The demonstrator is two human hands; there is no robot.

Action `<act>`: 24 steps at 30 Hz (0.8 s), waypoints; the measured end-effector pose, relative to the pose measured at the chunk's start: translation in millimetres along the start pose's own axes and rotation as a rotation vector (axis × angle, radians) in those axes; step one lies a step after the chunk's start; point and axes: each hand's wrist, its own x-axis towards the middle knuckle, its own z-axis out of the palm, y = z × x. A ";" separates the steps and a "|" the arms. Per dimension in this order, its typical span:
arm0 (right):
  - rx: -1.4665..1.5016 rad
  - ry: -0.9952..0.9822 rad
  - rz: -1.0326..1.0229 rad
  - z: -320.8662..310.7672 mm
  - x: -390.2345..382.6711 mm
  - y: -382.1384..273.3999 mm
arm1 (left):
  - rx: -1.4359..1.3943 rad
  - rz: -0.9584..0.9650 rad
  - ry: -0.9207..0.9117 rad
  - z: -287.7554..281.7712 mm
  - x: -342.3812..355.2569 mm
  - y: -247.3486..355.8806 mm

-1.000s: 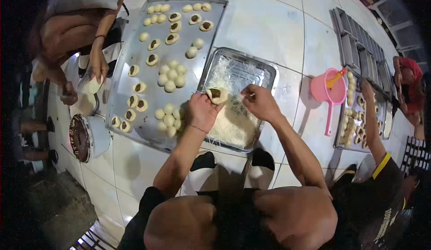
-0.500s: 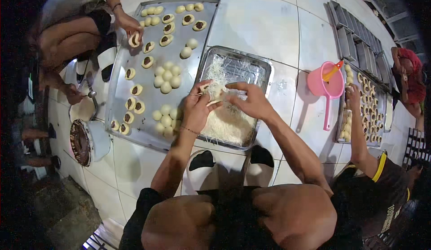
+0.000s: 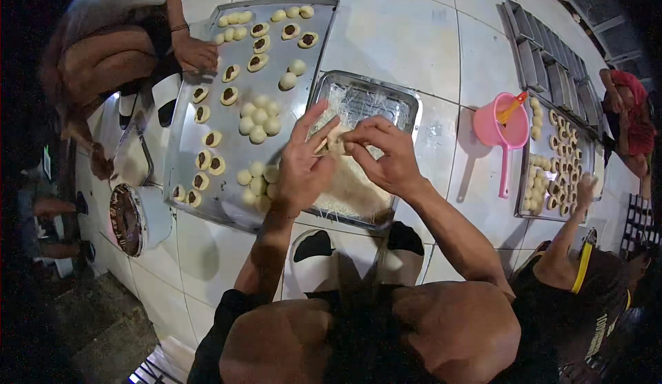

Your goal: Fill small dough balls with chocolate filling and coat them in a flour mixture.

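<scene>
Both my hands meet over a rectangular metal pan (image 3: 416,122) of pale, fine shreds. My left hand (image 3: 310,153) has its upper fingers raised and the lower part loosely round a shred-coated dough piece (image 3: 336,142). My right hand (image 3: 383,153) pinches that piece from the right. Part of the piece is hidden by fingers. A large metal tray (image 3: 186,122) lies left of the pan, with dough balls (image 3: 258,118) in clusters and flattened pieces (image 3: 229,96) bearing dark brown filling.
Co-workers' hands are at the left tray (image 3: 196,55) and right tray (image 3: 585,189); another person (image 3: 624,122) is far right. A pink dipper (image 3: 493,125) with an orange utensil, metal moulds (image 3: 531,67), and a tub of brown paste (image 3: 138,222) stand on the tiled floor (image 3: 386,32).
The filled dough piece in my left hand has become hidden among shreds and fingers. My hands have closed in on each other. The left co-worker's hand has moved onto the tray.
</scene>
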 end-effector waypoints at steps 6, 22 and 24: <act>-0.089 0.035 -0.027 3.6 4.7 -16.1 | 0.217 -0.031 0.109 -2.6 -12.1 10.8; 0.165 -0.010 0.165 -20.1 17.3 -47.0 | -0.305 0.001 0.139 18.0 -19.0 29.6; 0.184 -0.020 0.184 -19.9 18.8 -50.9 | -0.291 0.019 0.149 18.6 -20.2 29.7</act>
